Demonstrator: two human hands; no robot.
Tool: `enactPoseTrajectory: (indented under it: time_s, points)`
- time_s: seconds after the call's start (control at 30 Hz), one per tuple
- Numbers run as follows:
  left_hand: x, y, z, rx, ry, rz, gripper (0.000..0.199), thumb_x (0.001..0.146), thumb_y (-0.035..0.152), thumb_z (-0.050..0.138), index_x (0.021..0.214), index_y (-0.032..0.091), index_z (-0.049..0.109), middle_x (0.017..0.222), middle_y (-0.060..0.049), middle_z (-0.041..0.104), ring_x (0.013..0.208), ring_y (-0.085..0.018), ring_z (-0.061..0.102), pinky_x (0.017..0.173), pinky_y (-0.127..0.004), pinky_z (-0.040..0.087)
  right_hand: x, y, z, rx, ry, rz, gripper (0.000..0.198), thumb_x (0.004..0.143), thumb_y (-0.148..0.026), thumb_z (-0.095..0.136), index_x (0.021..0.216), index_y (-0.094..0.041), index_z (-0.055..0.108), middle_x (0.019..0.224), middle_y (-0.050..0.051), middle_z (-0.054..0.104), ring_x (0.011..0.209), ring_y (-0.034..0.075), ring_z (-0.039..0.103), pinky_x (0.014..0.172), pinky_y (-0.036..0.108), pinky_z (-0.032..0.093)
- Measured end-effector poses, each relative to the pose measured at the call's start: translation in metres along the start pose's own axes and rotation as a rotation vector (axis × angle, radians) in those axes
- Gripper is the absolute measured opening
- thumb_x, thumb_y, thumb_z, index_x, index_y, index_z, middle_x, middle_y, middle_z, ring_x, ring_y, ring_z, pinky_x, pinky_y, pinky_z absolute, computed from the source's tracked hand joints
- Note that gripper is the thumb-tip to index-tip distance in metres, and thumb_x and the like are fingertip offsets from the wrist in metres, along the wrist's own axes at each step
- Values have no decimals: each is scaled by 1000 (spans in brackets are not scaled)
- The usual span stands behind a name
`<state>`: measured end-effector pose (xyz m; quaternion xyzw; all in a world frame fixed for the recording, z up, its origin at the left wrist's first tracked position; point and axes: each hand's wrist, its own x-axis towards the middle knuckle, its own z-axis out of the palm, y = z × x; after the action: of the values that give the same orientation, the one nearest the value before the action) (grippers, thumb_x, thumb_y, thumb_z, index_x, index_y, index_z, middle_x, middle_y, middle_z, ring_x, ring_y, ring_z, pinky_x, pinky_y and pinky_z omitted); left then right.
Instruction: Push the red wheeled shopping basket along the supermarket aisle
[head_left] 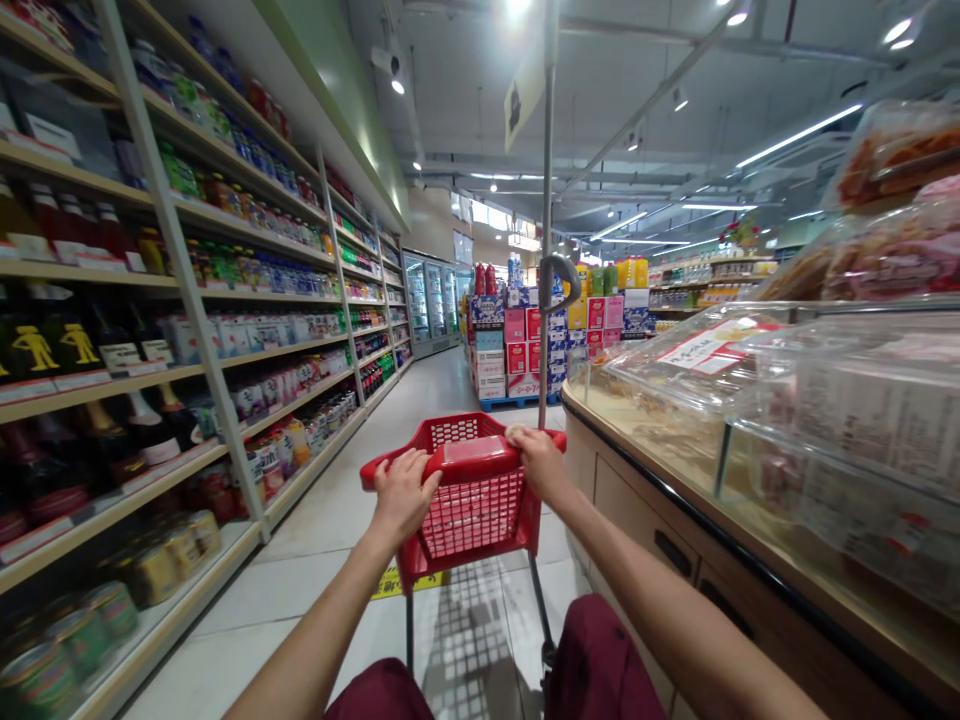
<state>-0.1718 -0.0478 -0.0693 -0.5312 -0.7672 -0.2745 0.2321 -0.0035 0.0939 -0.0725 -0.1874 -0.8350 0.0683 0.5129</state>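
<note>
While the left hand and the right hand are both found gripping its handle, the red shopping cart stands directly ahead, its basket hanging just below and beyond them. The left lies over the handle's left end, fingers draped across the top in a seemingly loose hold; the right is curled over the right end and appears firmer. By appearance the cart is stiff moulded plastic on slim dark legs, judged fairly light and not fragile, though the smooth handle may prove slippery. Contents of the basket cannot be made out. The sound place to take hold is the handle, one hand near each end, for even pushing and steering; the mesh would offer poorer purchase. A metal pole rises just ahead of the right hand; whether it is fixed to the cart cannot be told. Clearance merits note: the worktop, bearing clear food packs, stands near the right hand, while shelves with glass bottles stand well apart, left of the left hand.
</note>
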Motion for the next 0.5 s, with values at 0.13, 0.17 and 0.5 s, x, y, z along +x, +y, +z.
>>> enactPoseTrajectory:
  time_s: [0.13,0.17,0.5]
  points:
    - [0,1,1,-8,7,-6,30,80,34,38,100,21,56,117,-8,56,112,-22,45,98,-48,20,1,-4,3,-19,73,96,37,76,-4,33,94,-19,63,100,6,62,96,18,53,88,34,39]
    - [1,2,1,-7,7,-7,30,80,34,38,100,21,56,117,-8,56,112,-22,45,98,-48,20,1,-15,11,2,57,30,37,77,-4,34,95,-19,63,102,5,61,99,17,52,90,33,38]
    - [3,-5,-4,-22,-48,-18,30,79,33,40,101,20,55,118,-8,55,114,-21,44,99,-46,19,-1,22,-13,-101,86,212,35,76,-5,36,89,-19,65,100,7,62,95,20,55,85,37,41]
